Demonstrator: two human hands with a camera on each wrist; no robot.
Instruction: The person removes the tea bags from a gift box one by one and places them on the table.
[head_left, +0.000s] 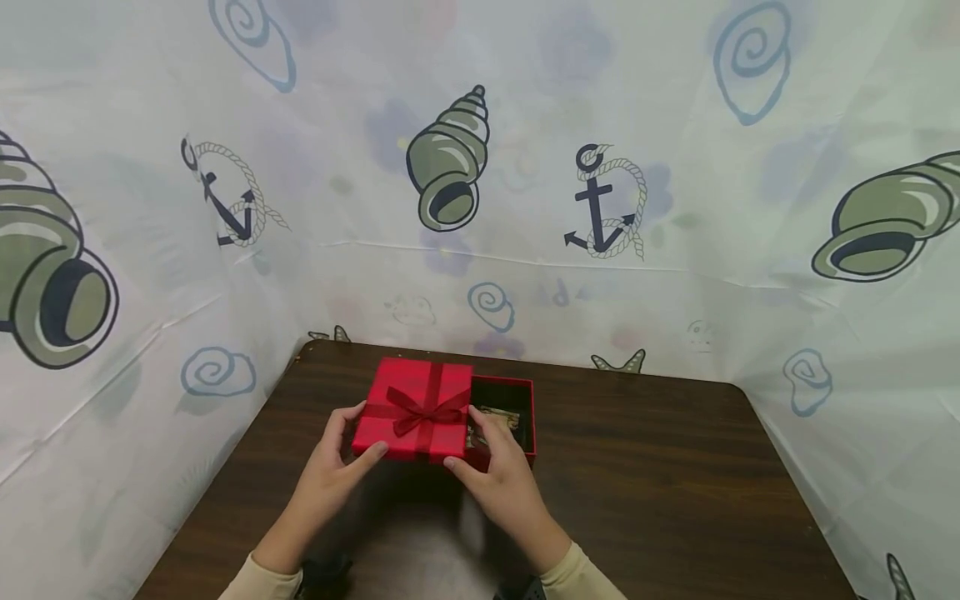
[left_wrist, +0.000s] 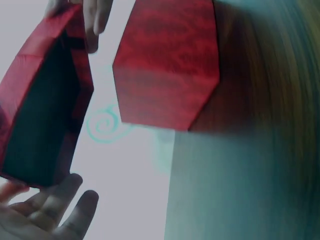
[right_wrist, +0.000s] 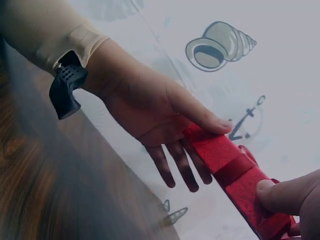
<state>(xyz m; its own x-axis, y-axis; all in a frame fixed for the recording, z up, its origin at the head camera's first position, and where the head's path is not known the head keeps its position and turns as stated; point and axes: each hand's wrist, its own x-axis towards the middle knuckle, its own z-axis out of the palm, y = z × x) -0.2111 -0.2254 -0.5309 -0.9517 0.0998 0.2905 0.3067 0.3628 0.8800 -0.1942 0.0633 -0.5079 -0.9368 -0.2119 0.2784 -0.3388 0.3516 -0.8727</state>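
A red gift box lid [head_left: 401, 383] with a dark red ribbon bow is held up between two hands in the head view. My left hand [head_left: 326, 471] grips its left side, thumb on the front edge. Gripping the right side is my right hand [head_left: 510, 479]. The lid sits off to the left of the red box [head_left: 533, 408], partly covering it in this view. A small gold-toned packet [head_left: 502, 417] lies inside the dark interior. In the left wrist view the lid's hollow underside [left_wrist: 42, 110] is apart from the box [left_wrist: 167, 60].
The box stands on a dark brown wooden table [head_left: 660, 475] near its back edge. Pale cloth [head_left: 330, 167] printed with shells and anchors hangs behind and on both sides. A black wrist device [right_wrist: 70, 82] is strapped at the left sleeve.
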